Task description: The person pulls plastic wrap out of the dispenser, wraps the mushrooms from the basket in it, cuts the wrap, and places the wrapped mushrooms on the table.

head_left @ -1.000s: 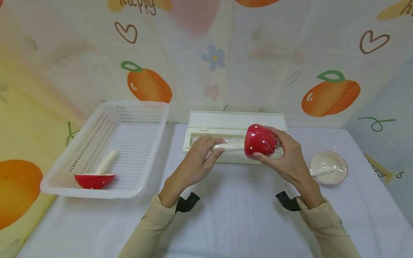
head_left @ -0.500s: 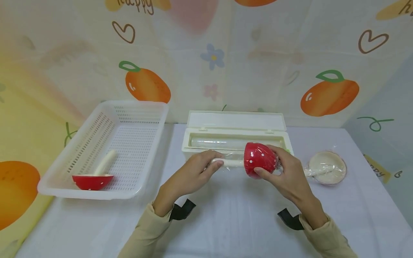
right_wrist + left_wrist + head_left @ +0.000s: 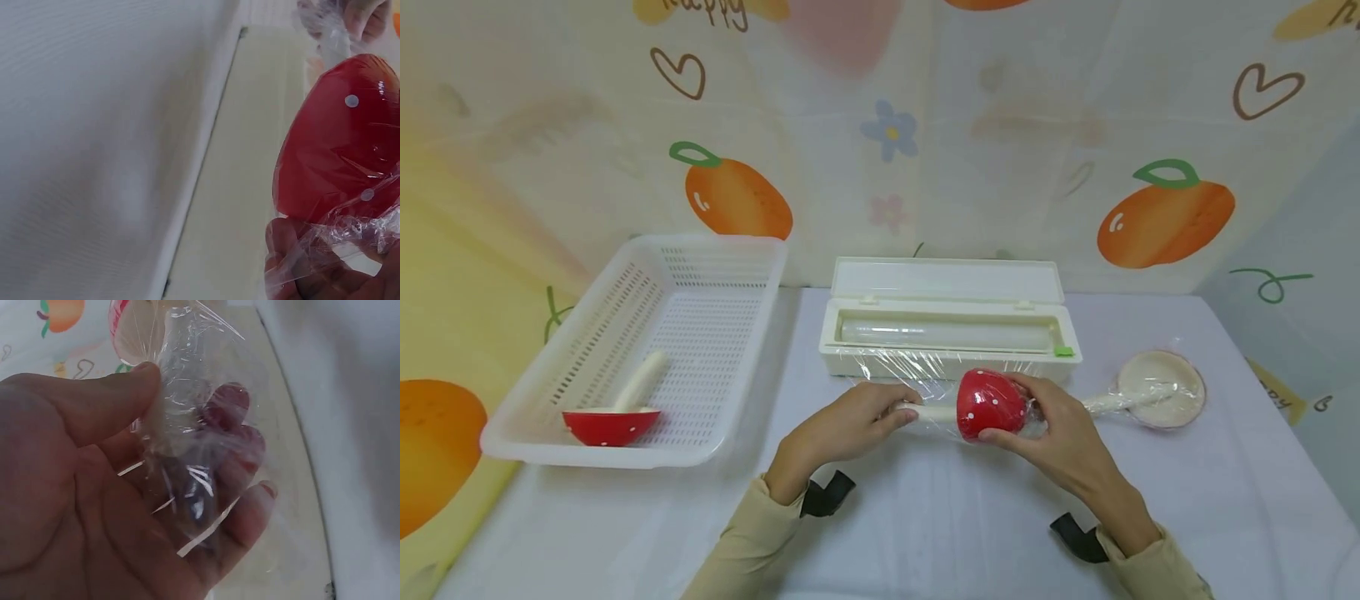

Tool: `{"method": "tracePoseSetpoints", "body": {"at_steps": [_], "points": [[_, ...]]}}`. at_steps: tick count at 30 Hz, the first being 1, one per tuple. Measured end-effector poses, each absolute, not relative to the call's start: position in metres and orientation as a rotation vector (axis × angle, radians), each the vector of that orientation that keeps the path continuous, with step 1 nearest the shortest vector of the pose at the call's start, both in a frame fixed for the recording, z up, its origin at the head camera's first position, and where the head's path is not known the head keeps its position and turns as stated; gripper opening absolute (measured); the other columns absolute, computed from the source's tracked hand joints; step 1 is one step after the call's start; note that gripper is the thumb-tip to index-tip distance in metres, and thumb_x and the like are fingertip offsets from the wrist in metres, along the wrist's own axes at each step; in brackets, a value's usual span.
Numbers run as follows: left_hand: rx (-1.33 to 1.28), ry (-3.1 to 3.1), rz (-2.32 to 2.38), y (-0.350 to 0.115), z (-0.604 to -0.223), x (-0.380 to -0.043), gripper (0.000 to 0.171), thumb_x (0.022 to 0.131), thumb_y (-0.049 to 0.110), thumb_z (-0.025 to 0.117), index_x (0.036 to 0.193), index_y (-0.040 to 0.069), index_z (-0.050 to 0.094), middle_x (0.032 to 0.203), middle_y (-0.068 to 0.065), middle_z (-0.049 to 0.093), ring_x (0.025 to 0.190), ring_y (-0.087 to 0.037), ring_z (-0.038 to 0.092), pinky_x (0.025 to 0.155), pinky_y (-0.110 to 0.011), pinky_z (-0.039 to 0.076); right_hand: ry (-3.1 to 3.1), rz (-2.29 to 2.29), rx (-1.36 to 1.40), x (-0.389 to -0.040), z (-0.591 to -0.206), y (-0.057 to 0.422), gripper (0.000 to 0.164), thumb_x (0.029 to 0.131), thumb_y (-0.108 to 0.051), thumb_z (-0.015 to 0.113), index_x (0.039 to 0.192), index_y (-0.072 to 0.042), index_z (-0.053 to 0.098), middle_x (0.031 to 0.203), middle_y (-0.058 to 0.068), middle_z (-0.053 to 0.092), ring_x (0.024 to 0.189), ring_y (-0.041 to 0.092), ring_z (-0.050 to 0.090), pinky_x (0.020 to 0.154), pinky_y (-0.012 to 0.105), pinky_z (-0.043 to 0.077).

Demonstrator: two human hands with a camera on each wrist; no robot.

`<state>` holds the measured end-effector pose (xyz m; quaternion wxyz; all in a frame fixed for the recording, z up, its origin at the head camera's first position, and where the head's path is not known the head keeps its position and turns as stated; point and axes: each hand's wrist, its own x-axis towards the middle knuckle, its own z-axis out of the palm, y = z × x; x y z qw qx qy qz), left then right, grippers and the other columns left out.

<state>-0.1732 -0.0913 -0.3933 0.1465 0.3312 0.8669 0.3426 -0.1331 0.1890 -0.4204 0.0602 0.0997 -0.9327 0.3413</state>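
A red ladle (image 3: 991,406) with white dots and a white handle is held sideways in front of the cling film box (image 3: 895,363). Cling film (image 3: 902,364) covers the ladle and stretches back to the box. My left hand (image 3: 842,427) pinches the handle end, with film over its fingers in the left wrist view. On the other side, my right hand (image 3: 1067,437) grips the red bowl through the film. The box's lid is up, and a film roll (image 3: 947,335) lies inside.
At left stands a white perforated basket (image 3: 730,417) with another red dotted ladle (image 3: 612,427) in it. A film-wrapped ladle (image 3: 1161,390) with a cream bowl lies at right. The patterned backdrop (image 3: 955,167) rises behind the table.
Both hands have brought the ladle down and towards me, from above the box to in front of it. The roll has come into view, and film now spans from box to ladle.
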Motion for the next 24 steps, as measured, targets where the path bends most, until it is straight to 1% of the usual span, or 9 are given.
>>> {"method": "tracePoseSetpoints", "body": {"at_steps": [3, 5, 7, 10, 13, 16, 20, 22, 24], "points": [[0.968, 2.484, 0.933, -0.092, -0.396, -0.173, 0.025, 0.101, 0.019, 0.057, 0.121, 0.007, 0.066, 0.096, -0.001, 0.069, 0.085, -0.010, 0.055, 0.081, -0.025, 0.048, -2.808, 1.016, 0.322, -0.135, -0.424, 0.189, 0.069, 0.076, -0.046, 0.082, 0.132, -0.015, 0.059, 0.125, 0.007, 0.065, 0.109, 0.026, 0.061, 0.084, 0.049, 0.056], [0.976, 2.482, 0.910, -0.092, -0.395, -0.172, 0.025, 0.101, 0.020, 0.057, 0.121, 0.008, 0.066, 0.095, -0.001, 0.068, 0.085, -0.010, 0.055, 0.082, -0.026, 0.048, -2.796, 1.008, 0.323, -0.135, -0.424, 0.189, 0.067, 0.076, -0.045, 0.082, 0.131, -0.015, 0.059, 0.126, 0.008, 0.066, 0.110, 0.027, 0.062, 0.085, 0.052, 0.056], [0.979, 2.477, 0.906, -0.092, -0.392, -0.172, 0.025, 0.101, 0.021, 0.056, 0.121, 0.009, 0.066, 0.090, -0.001, 0.067, 0.083, -0.010, 0.054, 0.080, -0.025, 0.048, -2.785, 1.003, 0.318, -0.133, -0.422, 0.189, 0.067, 0.075, -0.044, 0.083, 0.130, -0.015, 0.060, 0.125, 0.009, 0.066, 0.109, 0.028, 0.062, 0.084, 0.052, 0.056], [0.980, 2.456, 0.922, -0.093, -0.387, -0.170, 0.022, 0.102, 0.021, 0.056, 0.118, 0.010, 0.066, 0.079, 0.001, 0.060, 0.075, -0.007, 0.050, 0.075, -0.023, 0.046, -2.781, 0.987, 0.308, -0.131, -0.417, 0.188, 0.067, 0.074, -0.045, 0.083, 0.130, -0.015, 0.060, 0.124, 0.009, 0.066, 0.108, 0.028, 0.062, 0.082, 0.052, 0.057], [0.979, 2.439, 0.928, -0.094, -0.385, -0.170, 0.020, 0.102, 0.022, 0.055, 0.114, 0.010, 0.066, 0.074, 0.004, 0.054, 0.072, -0.005, 0.048, 0.072, -0.022, 0.044, -2.783, 0.982, 0.302, -0.130, -0.414, 0.188, 0.067, 0.074, -0.046, 0.083, 0.129, -0.016, 0.060, 0.123, 0.009, 0.066, 0.106, 0.026, 0.062, 0.082, 0.051, 0.057], [0.974, 2.436, 0.916, -0.094, -0.386, -0.170, 0.021, 0.102, 0.022, 0.054, 0.114, 0.009, 0.066, 0.078, 0.002, 0.059, 0.073, -0.007, 0.050, 0.074, -0.023, 0.046, -2.812, 0.995, 0.296, -0.131, -0.417, 0.188, 0.067, 0.076, -0.048, 0.081, 0.131, -0.017, 0.060, 0.124, 0.008, 0.065, 0.107, 0.026, 0.061, 0.082, 0.050, 0.056], [0.955, 2.457, 0.873, -0.092, -0.398, -0.174, 0.025, 0.102, 0.022, 0.055, 0.120, 0.007, 0.066, 0.092, -0.001, 0.068, 0.081, -0.010, 0.054, 0.080, -0.026, 0.048, -2.877, 1.000, 0.283, -0.135, -0.426, 0.188, 0.070, 0.078, -0.051, 0.078, 0.134, -0.017, 0.057, 0.121, 0.007, 0.063, 0.106, 0.024, 0.059, 0.082, 0.049, 0.056], [0.946, 2.474, 0.851, -0.090, -0.406, -0.176, 0.025, 0.101, 0.021, 0.057, 0.120, 0.007, 0.065, 0.095, 0.000, 0.069, 0.082, -0.010, 0.055, 0.080, -0.026, 0.048, -2.901, 0.987, 0.290, -0.137, -0.432, 0.189, 0.072, 0.078, -0.052, 0.078, 0.136, -0.016, 0.055, 0.119, 0.006, 0.062, 0.106, 0.024, 0.059, 0.083, 0.049, 0.055], [0.944, 2.497, 0.828, -0.089, -0.413, -0.179, 0.023, 0.100, 0.019, 0.059, 0.119, 0.008, 0.066, 0.094, 0.000, 0.068, 0.082, -0.011, 0.054, 0.080, -0.026, 0.047, -2.913, 0.979, 0.305, -0.139, -0.436, 0.189, 0.075, 0.077, -0.051, 0.080, 0.138, -0.016, 0.053, 0.118, 0.007, 0.060, 0.108, 0.025, 0.058, 0.084, 0.052, 0.055]]}}
